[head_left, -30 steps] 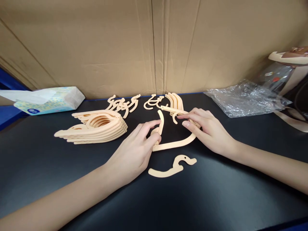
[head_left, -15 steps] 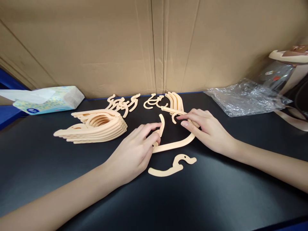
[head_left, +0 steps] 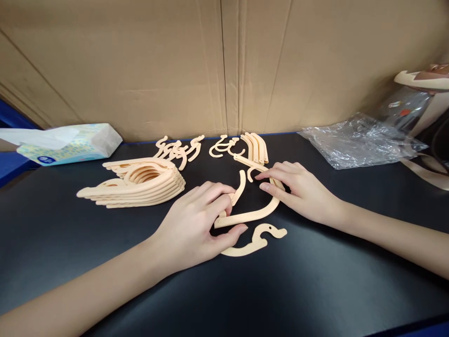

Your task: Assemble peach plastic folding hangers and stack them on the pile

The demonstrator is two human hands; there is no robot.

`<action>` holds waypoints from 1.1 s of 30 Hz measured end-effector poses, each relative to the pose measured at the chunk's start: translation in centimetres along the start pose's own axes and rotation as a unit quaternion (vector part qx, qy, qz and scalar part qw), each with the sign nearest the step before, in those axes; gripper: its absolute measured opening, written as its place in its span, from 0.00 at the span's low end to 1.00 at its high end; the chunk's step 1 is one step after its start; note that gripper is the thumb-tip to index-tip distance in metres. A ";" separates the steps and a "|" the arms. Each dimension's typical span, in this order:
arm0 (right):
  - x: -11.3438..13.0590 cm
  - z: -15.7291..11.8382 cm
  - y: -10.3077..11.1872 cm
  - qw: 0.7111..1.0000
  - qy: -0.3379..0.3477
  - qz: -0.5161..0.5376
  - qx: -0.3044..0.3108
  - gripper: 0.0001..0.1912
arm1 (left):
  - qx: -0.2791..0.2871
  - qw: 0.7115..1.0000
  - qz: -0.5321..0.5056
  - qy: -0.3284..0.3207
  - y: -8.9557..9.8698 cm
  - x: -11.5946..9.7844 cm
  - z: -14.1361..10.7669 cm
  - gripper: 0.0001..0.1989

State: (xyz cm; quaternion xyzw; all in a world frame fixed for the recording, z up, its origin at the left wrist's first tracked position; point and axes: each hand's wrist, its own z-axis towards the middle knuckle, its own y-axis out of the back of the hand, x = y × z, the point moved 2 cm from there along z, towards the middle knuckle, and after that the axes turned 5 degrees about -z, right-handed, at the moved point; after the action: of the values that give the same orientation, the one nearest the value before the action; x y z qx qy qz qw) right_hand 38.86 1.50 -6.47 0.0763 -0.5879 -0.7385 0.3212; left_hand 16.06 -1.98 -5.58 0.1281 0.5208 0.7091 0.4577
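In front of the person, on the black table point(head_left: 266, 295), a pale curved bar point(head_left: 250, 216) lies between the two hands. Its near end sits in the gap of the left hand point(head_left: 201, 217): the fingers curl over its far side, the thumb stands out along its near side, and the two are apart rather than pinched together. A short arm point(head_left: 241, 185) slants up and away from under the left fingertips, its tip free.

The bar bends away at its other end, where the right hand point(head_left: 300, 189) lies over it. The bend shows between index finger and thumb, whose tips are parted; whether the hidden fingers clamp it, I cannot tell. A little hook point(head_left: 249, 174) lies just beside the right index fingertip, and a straight strip point(head_left: 249, 162) runs from there towards the back, its join hidden.

Nearest the person, a loose piece point(head_left: 258, 241) lies flat, its left end partly covered by the left thumb. Well to the left rests a stack point(head_left: 159, 189) of similar pale parts. Along the back lie small hooks point(head_left: 180, 152) and upright-looking curved pieces point(head_left: 255, 147).
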 end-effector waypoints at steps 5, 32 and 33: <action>0.1 0.0 0.0 1.000 0.002 -0.005 0.001 0.16 | 0.005 1.000 0.010 -0.006 -0.1 0.3 0.0 0.10; 0.3 0.0 0.1 1.000 -0.003 -0.013 0.000 0.13 | 0.035 0.999 -0.013 -0.027 -0.3 0.2 -0.1 0.07; 0.3 0.0 0.1 1.000 -0.006 -0.014 0.002 0.14 | 0.037 0.999 -0.013 -0.026 -0.3 0.2 -0.1 0.07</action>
State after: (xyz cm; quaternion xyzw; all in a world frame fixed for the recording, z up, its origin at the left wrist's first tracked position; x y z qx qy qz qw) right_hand 38.67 1.31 -6.26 0.0810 -0.5903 -0.7421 0.3072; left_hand 16.03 -1.90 -5.97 0.1564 0.5361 0.6796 0.4757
